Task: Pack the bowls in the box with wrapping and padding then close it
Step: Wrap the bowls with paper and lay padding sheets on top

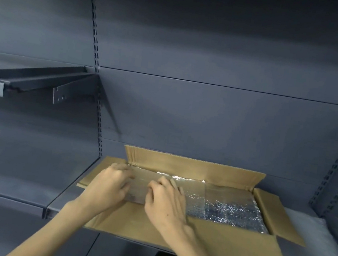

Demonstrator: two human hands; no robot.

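On a grey metal shelf sits an open cardboard box, all four flaps out: far flap upright at 12 o'clock, near flap hanging over the shelf edge at 6, side flaps splayed at 9 and 3. Inside the box, silver foil padding lines the floor, crinkled, brightest at the right half. No bowls visible in this view.

Left hand is palm down over the box's left end, at 9 o'clock from box centre, fingers curled and close together, tips on a flat greyish sheet lying over the foil. Right hand is just beside it, at 3 o'clock of the left hand, palm down, fingers bent and slightly apart, tips pressing the same sheet near its right edge. Cannot tell if either hand pinches the sheet or only presses it. Hands near each other, not touching.

At 3 o'clock of the box, a whitish wrap lies on the shelf, partly under the right flap. At 10 o'clock, a bracketed upper shelf sticks out from the back panel.
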